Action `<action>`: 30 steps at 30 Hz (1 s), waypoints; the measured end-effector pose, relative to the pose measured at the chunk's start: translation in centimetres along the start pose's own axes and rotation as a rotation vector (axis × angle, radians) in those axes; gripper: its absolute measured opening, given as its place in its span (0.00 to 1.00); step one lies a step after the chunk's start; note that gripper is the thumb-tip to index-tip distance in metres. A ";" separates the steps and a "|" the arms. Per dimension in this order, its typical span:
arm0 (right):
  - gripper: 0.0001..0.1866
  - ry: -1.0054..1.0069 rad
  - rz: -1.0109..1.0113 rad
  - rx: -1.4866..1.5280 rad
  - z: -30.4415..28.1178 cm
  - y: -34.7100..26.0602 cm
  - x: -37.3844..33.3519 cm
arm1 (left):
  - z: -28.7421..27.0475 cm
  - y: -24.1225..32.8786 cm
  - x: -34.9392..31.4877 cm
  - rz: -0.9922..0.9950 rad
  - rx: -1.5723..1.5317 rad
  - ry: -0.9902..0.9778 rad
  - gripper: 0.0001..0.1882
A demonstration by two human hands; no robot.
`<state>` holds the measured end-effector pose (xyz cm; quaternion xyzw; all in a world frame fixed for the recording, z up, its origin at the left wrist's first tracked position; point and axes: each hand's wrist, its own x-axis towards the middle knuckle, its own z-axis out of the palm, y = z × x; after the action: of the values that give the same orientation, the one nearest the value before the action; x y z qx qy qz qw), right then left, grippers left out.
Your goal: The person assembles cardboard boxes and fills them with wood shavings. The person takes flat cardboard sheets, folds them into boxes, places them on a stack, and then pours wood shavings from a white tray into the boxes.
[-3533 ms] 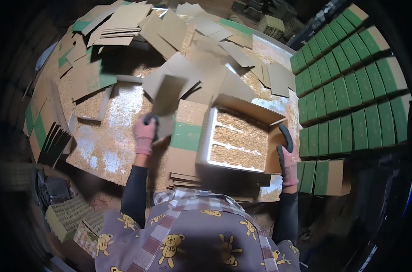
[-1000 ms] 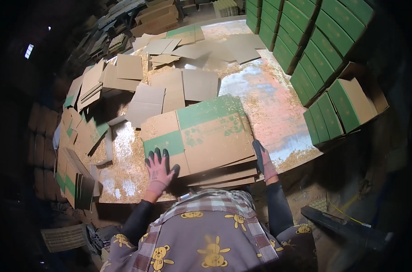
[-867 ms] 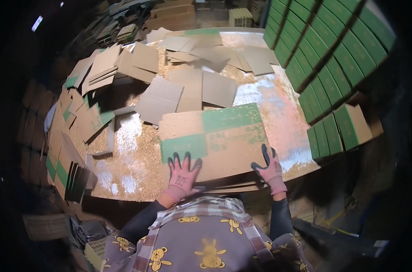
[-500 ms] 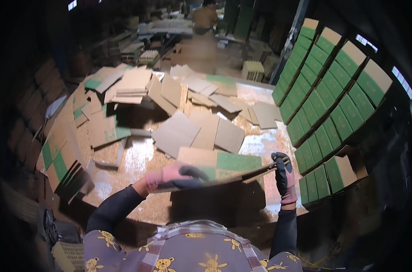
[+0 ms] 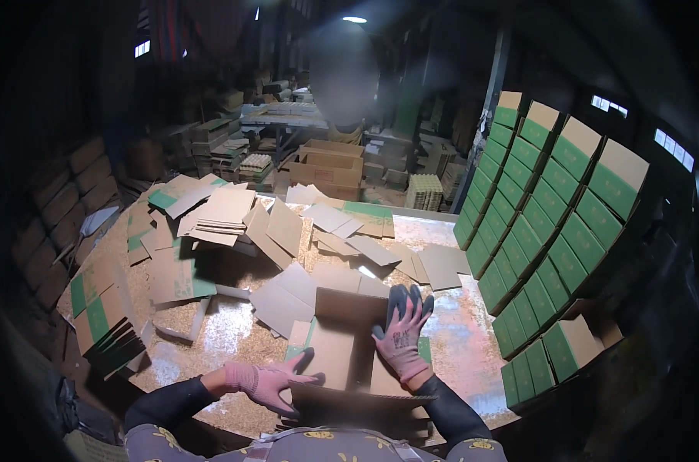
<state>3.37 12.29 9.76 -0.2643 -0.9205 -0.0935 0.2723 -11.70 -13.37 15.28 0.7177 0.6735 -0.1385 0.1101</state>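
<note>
Before me at the table's near edge is an unfolded cardboard box [image 5: 351, 308], its brown inner walls raised around an open middle. My left hand [image 5: 269, 385], in a pink glove with dark fingertips, is at the box's near left side. Its fingers are apart, and some of them reach over the edge. My right hand [image 5: 402, 343], gloved the same way, lies with spread fingers against the box's right wall. Neither hand grips anything. Beneath the box, a green-printed flat cardboard piece [image 5: 425, 350] shows partly; the rest is covered.
Loose cardboard sheets [image 5: 284, 296] and a stack of flat pieces [image 5: 225, 217] lie on the table among brown shavings. Green-and-brown boxes [image 5: 553, 204] rise in stacked rows on the right. Folded green-printed cartons [image 5: 103, 316] lean at left. Beyond the table stand open brown cartons [image 5: 326, 173] and a blurred person.
The flat folded cardboard held between both hands has become an open box. My right hand has moved left onto its wall, my left hand lower. The view has tilted upward.
</note>
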 end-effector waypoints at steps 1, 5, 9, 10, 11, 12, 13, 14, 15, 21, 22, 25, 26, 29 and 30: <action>0.35 0.030 -0.133 -0.003 -0.6 -0.6 0.8 | 3.5 -0.9 1.5 0.057 -0.430 0.212 0.37; 0.30 -0.249 0.039 0.621 -4.7 1.1 2.9 | 7.7 -1.7 5.1 -0.355 -1.191 0.632 0.46; 0.52 -0.402 -0.588 0.229 -7.0 -2.9 -5.3 | 12.2 -1.6 6.5 -0.173 -1.781 0.816 0.33; 0.61 -0.498 -0.487 0.404 -7.4 -1.6 -4.8 | 18.8 -1.4 6.7 -0.096 -1.750 1.016 0.27; 0.61 -0.374 -0.346 0.628 -6.7 0.8 -5.2 | 18.1 -0.1 8.2 -0.122 -1.825 1.017 0.27; 0.60 -0.298 -0.158 0.604 -6.6 1.7 -7.2 | 17.3 1.4 8.9 -0.176 -1.886 1.031 0.26; 0.60 -0.214 0.008 0.553 -6.6 2.1 -8.5 | 16.6 3.1 9.4 -0.224 -1.943 1.048 0.26; 0.57 -0.112 0.144 0.818 -5.7 1.0 -9.2 | 10.0 2.4 9.0 -0.144 -1.908 1.091 0.25; 0.54 -0.035 0.306 1.067 -5.2 -0.3 -10.6 | 3.7 1.4 7.9 -0.083 -1.870 1.157 0.24; 0.38 -0.144 0.391 1.418 -1.6 2.4 -13.4 | -0.7 3.7 8.8 0.394 -0.708 0.673 0.36; 0.35 -0.050 0.670 1.622 -4.4 1.6 -10.5 | -0.6 6.0 9.9 0.498 -0.710 0.505 0.29; 0.37 -0.415 0.530 0.978 -5.4 -1.2 -6.3 | 1.3 9.0 11.4 0.648 -0.603 0.446 0.16; 0.36 -0.407 0.519 0.905 -4.3 -0.4 -7.5 | 1.1 5.5 9.1 0.619 -0.837 0.719 0.17; 0.37 -0.396 0.498 0.681 -2.8 0.7 -10.3 | 6.0 -9.5 2.4 -0.035 -1.059 1.168 0.23; 0.37 -0.401 0.527 0.666 -3.3 -0.1 -10.1 | 11.0 -14.6 -0.2 -0.570 -0.872 1.186 0.26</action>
<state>12.00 6.78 6.95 -0.4002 -0.8364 0.3321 0.1733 -26.87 -16.38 5.50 0.3639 0.7713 0.5210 -0.0356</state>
